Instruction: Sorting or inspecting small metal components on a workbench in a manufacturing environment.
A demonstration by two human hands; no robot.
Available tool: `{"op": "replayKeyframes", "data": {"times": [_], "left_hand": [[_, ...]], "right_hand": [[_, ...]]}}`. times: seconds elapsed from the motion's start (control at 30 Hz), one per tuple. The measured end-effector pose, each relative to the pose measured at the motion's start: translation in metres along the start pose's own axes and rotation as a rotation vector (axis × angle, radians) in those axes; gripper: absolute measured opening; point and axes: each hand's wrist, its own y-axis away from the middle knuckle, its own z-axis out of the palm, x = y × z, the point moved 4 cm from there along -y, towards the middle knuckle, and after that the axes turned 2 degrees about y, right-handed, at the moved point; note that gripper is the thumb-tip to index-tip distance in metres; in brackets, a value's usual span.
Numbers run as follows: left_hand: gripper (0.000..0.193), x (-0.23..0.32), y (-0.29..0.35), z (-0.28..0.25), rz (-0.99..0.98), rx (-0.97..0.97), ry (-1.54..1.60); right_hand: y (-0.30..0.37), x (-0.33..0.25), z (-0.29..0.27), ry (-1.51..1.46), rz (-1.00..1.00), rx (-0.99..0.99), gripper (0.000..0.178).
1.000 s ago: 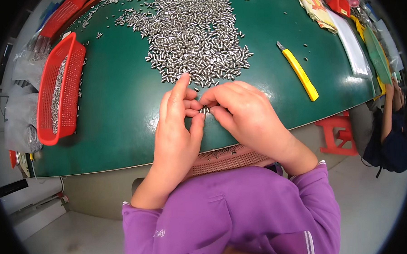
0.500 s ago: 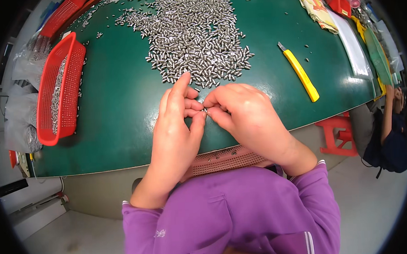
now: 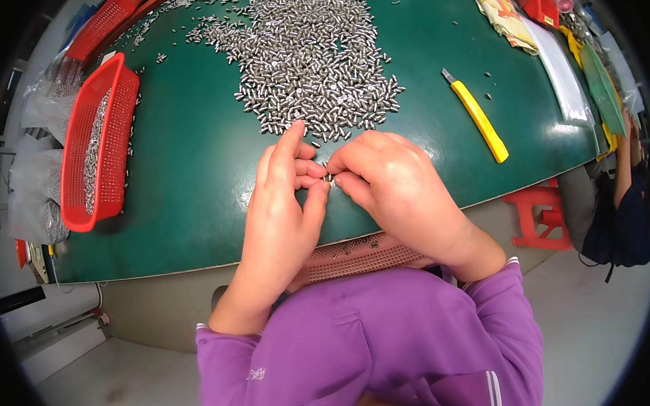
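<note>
Minimal delta across the second. Left hand [image 3: 281,205]: index finger was laid over toward the pinch point, now it's raised and points straight up-table toward the heap of small silver metal pins [image 3: 312,66]; thumb has come up against the pinch from below. Right hand [image 3: 393,182]: fingertips have closed tighter onto the small silver metal pin [image 3: 329,178] between the two hands, with the pin tip now showing at the contact point.
</note>
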Motion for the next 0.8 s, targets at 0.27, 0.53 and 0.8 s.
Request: {"op": "replayKeyframes", "data": {"times": [0.27,0.53,0.8], "left_hand": [[0.073,0.0038,-0.0003,-0.0012,0.021,-0.009,-0.007],[0.069,0.0063,-0.0030,-0.0002,-0.046,-0.009,-0.016],[0.073,0.0012,-0.0012,0.0020,0.009,0.007,-0.016]], "right_hand": [[-0.0008,0.0027,0.0012,-0.047,0.021,0.006,0.010],[0.0010,-0.0035,0.0044,0.019,0.037,0.041,0.008],[0.0018,-0.0022,0.0054,0.037,0.077,0.052,0.012]]}}
